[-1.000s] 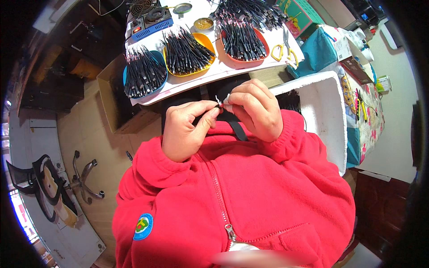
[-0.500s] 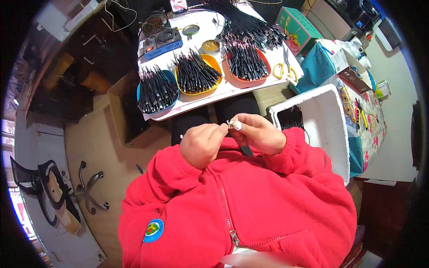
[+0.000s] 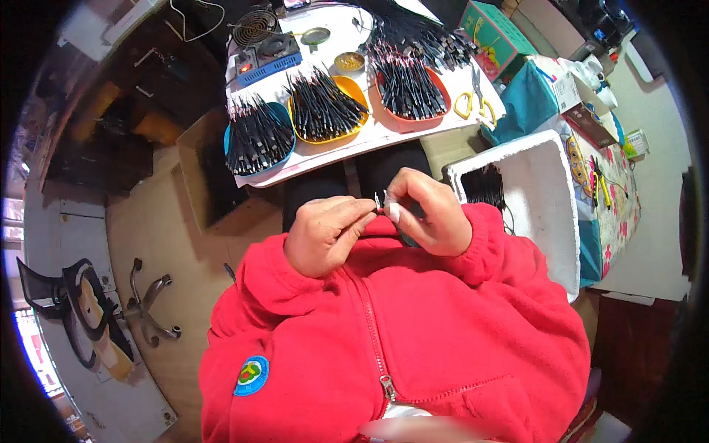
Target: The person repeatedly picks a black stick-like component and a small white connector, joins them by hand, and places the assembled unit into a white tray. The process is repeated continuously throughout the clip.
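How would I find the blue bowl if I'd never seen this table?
Look at the white table above the person's hands. Three bowls full of black cables sit in a row along its near edge. The blue bowl is the leftmost one, next to the yellow bowl; the third is orange-red.

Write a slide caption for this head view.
Both hands, left and right, pinch a small metal-tipped part below trays of black cables.

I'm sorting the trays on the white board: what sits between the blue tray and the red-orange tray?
In the head view, the yellow tray, heaped with black cable pieces, lies between the blue tray and the red-orange tray.
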Available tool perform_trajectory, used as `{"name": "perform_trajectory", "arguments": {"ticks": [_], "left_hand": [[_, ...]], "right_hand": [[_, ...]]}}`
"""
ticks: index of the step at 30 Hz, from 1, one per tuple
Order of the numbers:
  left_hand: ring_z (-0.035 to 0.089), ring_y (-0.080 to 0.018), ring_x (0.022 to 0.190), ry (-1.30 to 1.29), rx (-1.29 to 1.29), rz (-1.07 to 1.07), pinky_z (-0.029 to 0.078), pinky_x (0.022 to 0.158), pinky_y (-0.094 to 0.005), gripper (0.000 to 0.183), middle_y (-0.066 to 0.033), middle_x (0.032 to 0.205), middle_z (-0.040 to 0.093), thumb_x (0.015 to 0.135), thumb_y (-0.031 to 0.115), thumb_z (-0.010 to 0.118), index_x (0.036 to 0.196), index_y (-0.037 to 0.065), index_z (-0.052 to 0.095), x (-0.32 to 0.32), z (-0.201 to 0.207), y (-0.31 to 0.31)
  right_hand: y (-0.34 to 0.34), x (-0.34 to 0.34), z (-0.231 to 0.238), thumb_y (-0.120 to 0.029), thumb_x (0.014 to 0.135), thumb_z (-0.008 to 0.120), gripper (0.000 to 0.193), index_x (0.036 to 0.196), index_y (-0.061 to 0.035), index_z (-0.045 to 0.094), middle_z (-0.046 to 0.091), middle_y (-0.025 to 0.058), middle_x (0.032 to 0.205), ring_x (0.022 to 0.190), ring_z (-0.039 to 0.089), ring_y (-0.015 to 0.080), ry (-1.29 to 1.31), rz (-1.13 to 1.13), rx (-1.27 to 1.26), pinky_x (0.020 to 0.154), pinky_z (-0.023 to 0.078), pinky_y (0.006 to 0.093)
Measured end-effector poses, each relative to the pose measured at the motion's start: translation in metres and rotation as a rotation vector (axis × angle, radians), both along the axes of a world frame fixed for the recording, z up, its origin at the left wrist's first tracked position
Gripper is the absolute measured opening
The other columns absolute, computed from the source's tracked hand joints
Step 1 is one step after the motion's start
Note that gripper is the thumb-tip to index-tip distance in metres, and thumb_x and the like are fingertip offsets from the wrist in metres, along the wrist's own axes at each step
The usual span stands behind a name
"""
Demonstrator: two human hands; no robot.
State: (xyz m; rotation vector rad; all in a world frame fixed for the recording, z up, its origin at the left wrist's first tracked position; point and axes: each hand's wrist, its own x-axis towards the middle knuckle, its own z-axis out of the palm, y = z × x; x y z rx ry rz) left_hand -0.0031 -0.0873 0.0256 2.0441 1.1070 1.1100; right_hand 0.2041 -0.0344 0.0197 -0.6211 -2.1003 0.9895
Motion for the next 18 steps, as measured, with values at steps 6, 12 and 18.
{"name": "perform_trajectory", "arguments": {"ticks": [6, 12, 18], "left_hand": [[0.057, -0.011, 0.063, -0.262, -0.328, -0.061, 0.046, 0.058, -0.0242, 0.01, -0.0076, 0.077, 0.065, 0.089, 0.001, 0.061, 0.096, -0.005, 0.066, -0.007, -0.008, 0.006], [0.054, -0.006, 0.066, -0.601, -0.702, -0.247, 0.043, 0.06, -0.0197, 0.011, -0.0025, 0.08, 0.063, 0.093, 0.003, 0.058, 0.093, -0.004, 0.067, -0.012, -0.007, 0.007], [0.054, -0.0056, 0.067, -0.658, -0.7, -0.166, 0.04, 0.058, -0.0183, 0.014, -0.0027, 0.079, 0.062, 0.094, 0.007, 0.06, 0.103, -0.003, 0.064, -0.006, -0.008, 0.0]], "right_hand": [[0.01, 0.002, -0.01, -0.009, 0.095, 0.058, 0.019, 0.108, 0.0032, 0.056, 0.061, 0.0037, 0.091, 0.082, 0.054, 0.0071, 0.221, 0.218, -0.616, 0.072, 0.046, 0.0229], [0.018, 0.003, 0.006, -0.001, 0.084, 0.067, 0.027, 0.11, -0.0031, 0.061, 0.064, 0.0085, 0.098, 0.083, 0.062, 0.0176, 0.062, 0.16, -0.056, 0.071, 0.05, 0.0282], [0.008, -0.001, 0.009, 0.003, 0.078, 0.066, 0.019, 0.094, -0.0034, 0.06, 0.06, 0.0103, 0.084, 0.076, 0.061, 0.0274, 0.041, 0.059, 0.23, 0.065, 0.049, 0.034]]}}
